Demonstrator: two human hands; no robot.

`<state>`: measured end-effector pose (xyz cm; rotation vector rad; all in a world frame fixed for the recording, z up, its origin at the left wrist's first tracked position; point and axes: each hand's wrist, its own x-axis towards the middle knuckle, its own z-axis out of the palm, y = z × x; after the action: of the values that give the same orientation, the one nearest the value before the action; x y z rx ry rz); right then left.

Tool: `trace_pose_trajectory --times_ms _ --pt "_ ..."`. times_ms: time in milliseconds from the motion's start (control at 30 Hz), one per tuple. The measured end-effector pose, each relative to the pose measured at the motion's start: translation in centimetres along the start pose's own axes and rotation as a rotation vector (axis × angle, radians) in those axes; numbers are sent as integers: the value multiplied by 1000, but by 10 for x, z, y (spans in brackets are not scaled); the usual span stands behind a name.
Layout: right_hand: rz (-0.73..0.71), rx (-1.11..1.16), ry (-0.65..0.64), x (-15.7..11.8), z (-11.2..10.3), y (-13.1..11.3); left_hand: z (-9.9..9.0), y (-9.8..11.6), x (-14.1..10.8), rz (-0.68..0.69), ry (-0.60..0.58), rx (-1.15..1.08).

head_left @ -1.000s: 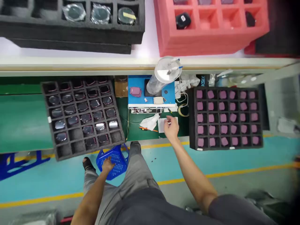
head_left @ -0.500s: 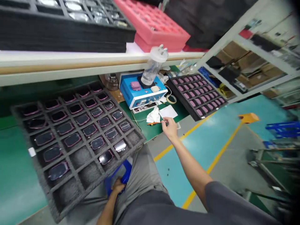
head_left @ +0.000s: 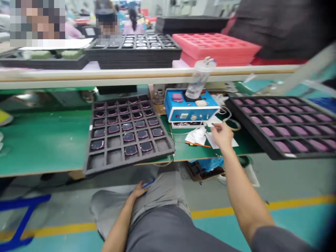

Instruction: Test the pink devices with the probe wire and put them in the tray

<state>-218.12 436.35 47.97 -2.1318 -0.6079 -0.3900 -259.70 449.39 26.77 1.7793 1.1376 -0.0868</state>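
My right hand [head_left: 223, 135] is over the bench, fingers pinched together above a sheet of white paper [head_left: 234, 142]; a small item may sit at the fingertips, too blurred to name. Left of it lie a crumpled white cloth [head_left: 196, 135] and a thin orange stick [head_left: 206, 145]. Behind stands a blue machine box [head_left: 193, 114] with a clear cylinder [head_left: 197, 82] and a small pink piece [head_left: 177, 97] on top. Down between my legs, my left hand [head_left: 139, 190] is closed around a blue edge [head_left: 150, 183], apparently of a stool seat.
A grey foam tray [head_left: 97, 168] of dark, pink-rimmed watch-like pieces overhangs the bench at left. At right, a black tray [head_left: 262, 140] holds pinkish pieces. Stacked black [head_left: 136, 63] and red foam trays [head_left: 215, 60] line the shelf above. Other people are beyond it.
My view has swung left and levelled, so the shelf and people beyond show. The right hand has shifted away from the white cloth, over the paper. My left hand stays low on the blue edge.
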Motion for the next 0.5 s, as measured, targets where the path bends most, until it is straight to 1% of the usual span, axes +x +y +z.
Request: trace_pose_trajectory --times_ms 100,133,167,200,233,267,300,333,367,400,467,500 --pt "36 165 43 -15 -7 -1 -25 12 -48 1 8 -1" --pt "79 283 67 -19 -8 -3 -37 20 -68 29 6 -11" --pt "98 361 60 -23 -9 -4 -50 30 -89 59 0 -26" --pt "101 410 40 -26 -8 -6 -64 43 -110 126 -33 -43" --pt "104 459 13 -29 -6 -7 -78 59 -128 252 -89 -42" --pt "107 500 -17 -32 -3 -8 -92 77 -144 353 -117 -45" --pt "122 547 -45 -34 2 -9 -105 99 -155 434 -110 -45" --pt "148 602 -74 -36 7 -11 -116 123 -160 506 -86 -39" --pt "182 663 -103 -39 12 -15 -125 148 -160 581 -26 -8" --pt "223 731 -137 -42 18 -20 -132 173 -152 654 59 36" --pt "313 881 -220 -47 28 -33 -140 217 -122 779 277 181" --pt "355 958 -263 -50 32 -40 -142 233 -103 824 353 295"
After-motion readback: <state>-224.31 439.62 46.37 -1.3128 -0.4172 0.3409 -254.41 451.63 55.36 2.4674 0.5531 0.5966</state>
